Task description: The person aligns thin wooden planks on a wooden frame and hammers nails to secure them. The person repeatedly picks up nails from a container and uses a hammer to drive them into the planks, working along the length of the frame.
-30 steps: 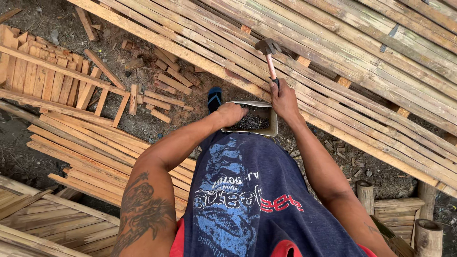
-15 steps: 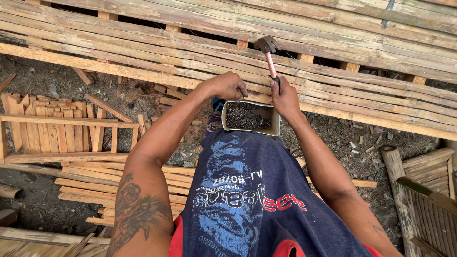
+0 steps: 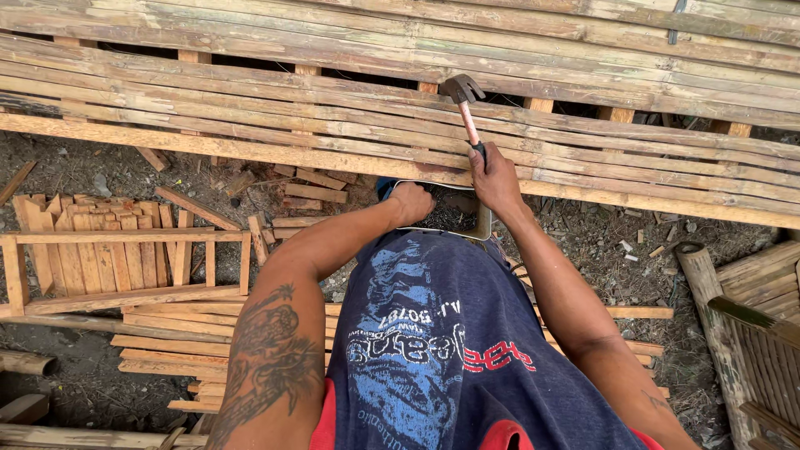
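My right hand (image 3: 495, 179) grips the handle of a claw hammer (image 3: 463, 98), whose metal head rests up against the bamboo slats (image 3: 250, 125) of a long panel lying across the frame. My left hand (image 3: 412, 202) reaches down into a square metal tin (image 3: 482, 223) full of small dark nails, fingers curled inside it. The tin sits in front of my body, just below the panel's near edge. Whether the left fingers hold a nail is hidden.
A small wooden slatted frame (image 3: 117, 254) lies on the dirt at left, with loose bamboo strips (image 3: 167, 346) and offcuts (image 3: 312, 193) around it. A bamboo post (image 3: 698, 275) and another slatted piece (image 3: 762, 333) stand at right.
The view has swung so the bamboo panel now lies level. My left hand moved from the tin's rim down into the nails. The hammer hand stayed on the slats.
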